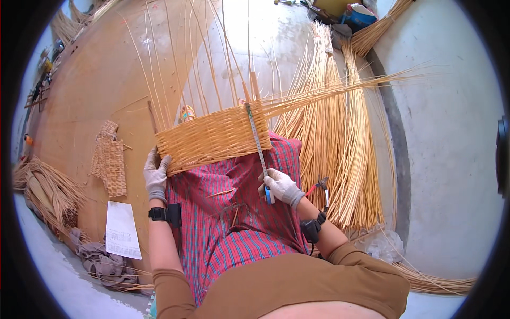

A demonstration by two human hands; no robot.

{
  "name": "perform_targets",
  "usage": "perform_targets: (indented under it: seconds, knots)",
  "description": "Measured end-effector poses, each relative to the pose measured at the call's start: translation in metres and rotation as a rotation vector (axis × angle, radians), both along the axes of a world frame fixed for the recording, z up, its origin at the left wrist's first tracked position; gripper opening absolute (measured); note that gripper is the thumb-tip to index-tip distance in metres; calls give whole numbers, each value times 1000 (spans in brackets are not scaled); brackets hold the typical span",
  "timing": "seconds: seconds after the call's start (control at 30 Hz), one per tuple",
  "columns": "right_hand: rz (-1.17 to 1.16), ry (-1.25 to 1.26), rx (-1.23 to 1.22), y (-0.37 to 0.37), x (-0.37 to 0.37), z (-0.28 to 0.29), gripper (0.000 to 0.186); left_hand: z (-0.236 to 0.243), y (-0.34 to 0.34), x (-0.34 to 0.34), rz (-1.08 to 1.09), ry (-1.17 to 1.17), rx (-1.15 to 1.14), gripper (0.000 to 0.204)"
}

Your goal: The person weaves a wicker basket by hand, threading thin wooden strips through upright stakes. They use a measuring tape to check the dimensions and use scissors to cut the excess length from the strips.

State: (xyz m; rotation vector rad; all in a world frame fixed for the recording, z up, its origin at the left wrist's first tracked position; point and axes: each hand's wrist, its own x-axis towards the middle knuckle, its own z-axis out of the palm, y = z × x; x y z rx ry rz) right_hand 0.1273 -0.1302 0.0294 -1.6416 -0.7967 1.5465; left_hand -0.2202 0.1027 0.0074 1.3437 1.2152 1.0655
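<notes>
My gloved left hand [156, 175] grips the lower left corner of a woven wicker panel [207, 138], from whose upper edge long loose canes stick up. My gloved right hand [281, 189] is closed on a tape measure [268, 194] with a blue case. Its metal blade [255, 130] stretches up across the panel near the right end to the upper edge. A red and blue checked cloth [228, 212] covers my lap beneath the panel. A red-handled tool [322, 186] lies just to the right of my right hand.
Long cane bundles [356, 159] lie at the right beside the pale wall [441, 149]. On the floor [90, 85] at the left are small woven pieces [111, 170], a paper sheet [121, 228], fibre bundles [53, 202] and a grey cloth [106, 266]. Bags [361, 18] sit at the top right.
</notes>
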Motion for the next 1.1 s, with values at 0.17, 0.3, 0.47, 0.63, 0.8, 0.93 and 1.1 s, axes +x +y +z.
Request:
perform_targets:
  seconds: [0.17,0.3,0.47,0.63,0.8,0.93,1.1]
  knots:
    - [-10,-71,-22,6,-3,-9,18,-7,5,-2,-26,47,73,62]
    - [-39,-116,-60,8,-8,-10,20,-15,5,-5,4,113,104,62]
    - [-1,-144,-94,9,-4,-9,24,-9,3,0,-18,59,100,62]
    - [-36,-186,-166,10,-8,2,27,-5,-4,3,33,152,135,61]
    - [-27,-273,-182,13,-9,2,29,-6,-1,0,69,122,38,76]
    - [-19,-379,-169,11,-10,-13,33,14,-14,18,271,310,107,91]
    - [2,-447,-146,9,-9,-22,34,79,-20,95,162,617,664,57]
